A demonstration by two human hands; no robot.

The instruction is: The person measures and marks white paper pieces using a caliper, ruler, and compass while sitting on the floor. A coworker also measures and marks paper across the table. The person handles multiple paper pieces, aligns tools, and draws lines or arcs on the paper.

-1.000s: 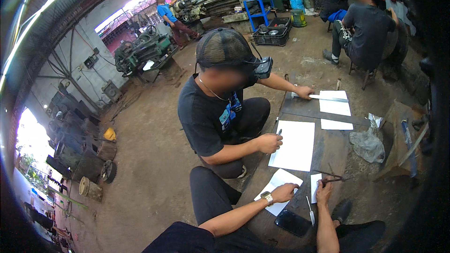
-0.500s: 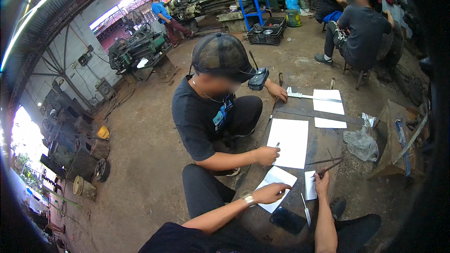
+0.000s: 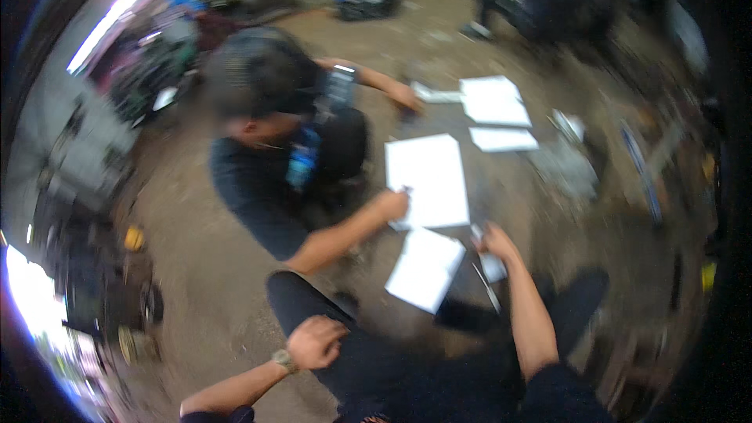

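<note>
Motion blur covers the whole view. My left hand (image 3: 316,341), with a watch (image 3: 283,360) on its wrist, is over my left thigh, away from the papers. Its fingers look bent, but smear hides whether they hold anything. My right hand (image 3: 498,243) is closed at the upper end of a small white paper (image 3: 493,268); what its fingers grip is unclear. Just left of that paper lies a thin, light-coloured tool (image 3: 487,290). A dark phone (image 3: 460,316) lies nearer to me, beside a creased white sheet (image 3: 425,268).
A co-worker's hand (image 3: 392,205) rests at a large white sheet (image 3: 427,180), their other hand (image 3: 405,99) by a caliper (image 3: 435,95). More paper (image 3: 495,100) lies beyond. A clear plastic bag (image 3: 565,168) and a blue bar (image 3: 642,172) are at right.
My left hand has drawn back from the creased sheet to my thigh. My right hand has shifted to the small paper's upper end; the dark pointed tool no longer shows. The view has swung.
</note>
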